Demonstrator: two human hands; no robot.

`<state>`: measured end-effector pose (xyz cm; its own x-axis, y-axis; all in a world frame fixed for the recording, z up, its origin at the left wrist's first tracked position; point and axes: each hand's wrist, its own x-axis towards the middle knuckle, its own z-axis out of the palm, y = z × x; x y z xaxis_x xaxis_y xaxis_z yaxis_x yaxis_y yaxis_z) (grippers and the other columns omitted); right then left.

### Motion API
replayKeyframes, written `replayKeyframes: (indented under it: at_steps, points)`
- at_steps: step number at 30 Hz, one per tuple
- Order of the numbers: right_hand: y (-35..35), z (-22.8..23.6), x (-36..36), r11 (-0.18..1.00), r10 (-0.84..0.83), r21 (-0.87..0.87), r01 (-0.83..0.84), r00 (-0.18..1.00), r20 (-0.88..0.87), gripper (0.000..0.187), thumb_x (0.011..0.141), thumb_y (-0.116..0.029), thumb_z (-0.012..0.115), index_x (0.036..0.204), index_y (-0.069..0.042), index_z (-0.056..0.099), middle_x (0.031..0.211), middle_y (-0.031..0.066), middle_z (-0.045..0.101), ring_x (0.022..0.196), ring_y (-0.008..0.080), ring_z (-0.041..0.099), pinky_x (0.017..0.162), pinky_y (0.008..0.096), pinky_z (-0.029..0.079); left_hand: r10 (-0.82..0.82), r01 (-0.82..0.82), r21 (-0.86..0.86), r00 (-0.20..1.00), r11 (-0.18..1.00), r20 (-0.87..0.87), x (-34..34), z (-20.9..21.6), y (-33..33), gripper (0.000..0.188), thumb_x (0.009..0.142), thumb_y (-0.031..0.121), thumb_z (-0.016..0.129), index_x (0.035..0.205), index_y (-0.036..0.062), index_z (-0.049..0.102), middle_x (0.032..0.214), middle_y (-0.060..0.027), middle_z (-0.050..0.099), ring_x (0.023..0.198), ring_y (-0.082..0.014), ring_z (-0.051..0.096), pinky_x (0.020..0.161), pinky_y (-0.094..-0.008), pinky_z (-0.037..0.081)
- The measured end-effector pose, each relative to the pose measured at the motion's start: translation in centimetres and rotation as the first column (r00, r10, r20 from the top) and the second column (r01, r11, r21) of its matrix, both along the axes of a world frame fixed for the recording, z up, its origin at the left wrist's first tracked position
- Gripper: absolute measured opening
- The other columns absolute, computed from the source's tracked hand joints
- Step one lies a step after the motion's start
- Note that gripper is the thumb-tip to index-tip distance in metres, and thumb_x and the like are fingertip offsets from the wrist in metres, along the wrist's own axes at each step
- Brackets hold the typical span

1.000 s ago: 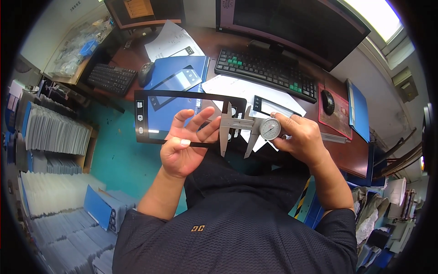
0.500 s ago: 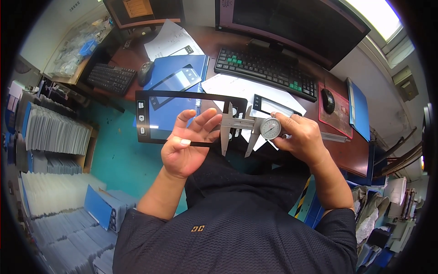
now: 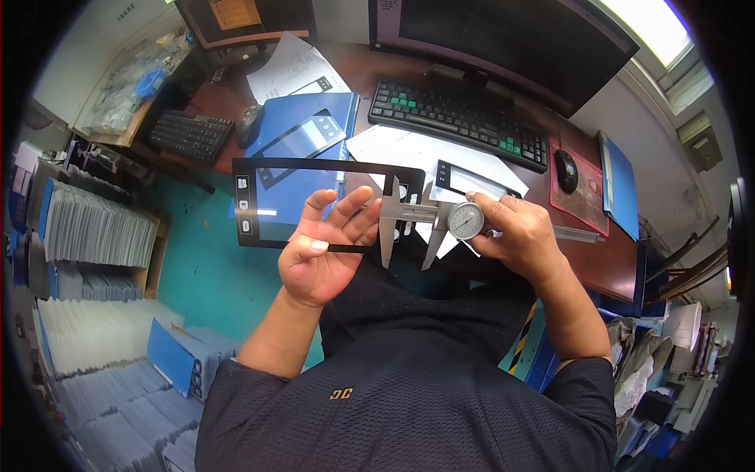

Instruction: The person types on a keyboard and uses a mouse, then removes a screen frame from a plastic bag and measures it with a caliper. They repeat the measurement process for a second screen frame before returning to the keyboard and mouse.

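by brown desk (image 3: 602, 267), over teal floor (image 3: 200, 248): right hand (image 3: 521, 236) gripping caliper (image 3: 465, 221); left hand (image 3: 321, 263) half-curled at panel (image 3: 271, 212), hold unclear.

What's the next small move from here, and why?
Probably hold the dial caliper steady in the right hand and read its dial: the jaws stand apart at the right end of the black-framed panel, and the dial faces the camera.

Caliper dial markings (image 3: 465, 222) illegibly small, large monitor (image 3: 503, 51) partly beyond the upper edge.
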<state>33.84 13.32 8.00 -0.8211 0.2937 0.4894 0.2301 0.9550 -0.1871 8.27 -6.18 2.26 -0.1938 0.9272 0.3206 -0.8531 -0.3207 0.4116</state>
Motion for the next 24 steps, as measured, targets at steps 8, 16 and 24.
replayKeyframes:
  at_steps: [8, 16, 24]
  points:
    - [0.08, -0.01, 0.06, 1.0, 0.007, 0.012, -0.007, 1.0, 0.011, 0.059, 0.069, -0.023, 0.087, 0.124, -0.012, 0.07, 0.073, 0.0065, 0.061, 0.064, 0.0254, 0.064, 0.057, 0.0389, 0.053, -0.006, 0.006, -0.029, 1.0, 1.0, 0.003, -0.04, -0.17, -0.04, 0.067, 0.084, 0.007, 0.053, 0.15, 0.0159, 0.042, 0.162, -0.0242, 0.037, 0.15, -0.0419, 0.035, 0.121, -0.0521, 0.032]
    - [0.24, -0.06, 0.11, 1.0, 0.009, 0.027, -0.009, 1.0, 0.008, 0.06, 0.07, -0.024, 0.087, 0.125, -0.012, 0.069, 0.073, 0.006, 0.061, 0.064, 0.0243, 0.065, 0.056, 0.0377, 0.053, -0.003, 0.002, -0.047, 1.0, 0.999, -0.011, -0.12, -0.3, -0.04, 0.067, 0.084, 0.008, 0.054, 0.15, 0.0168, 0.043, 0.161, -0.0234, 0.039, 0.146, -0.0395, 0.042, 0.115, -0.0487, 0.039]
    - [0.18, -0.03, 0.13, 0.999, 0.002, 0.032, -0.003, 1.0, 0.018, 0.06, 0.07, -0.024, 0.087, 0.126, -0.012, 0.069, 0.072, 0.0059, 0.061, 0.063, 0.024, 0.065, 0.056, 0.0375, 0.053, -0.009, 0.009, -0.025, 1.0, 1.0, -0.016, -0.31, -0.5, 0.08, 0.067, 0.084, 0.007, 0.054, 0.149, 0.0164, 0.045, 0.16, -0.0235, 0.039, 0.142, -0.0383, 0.046, 0.112, -0.0481, 0.042]
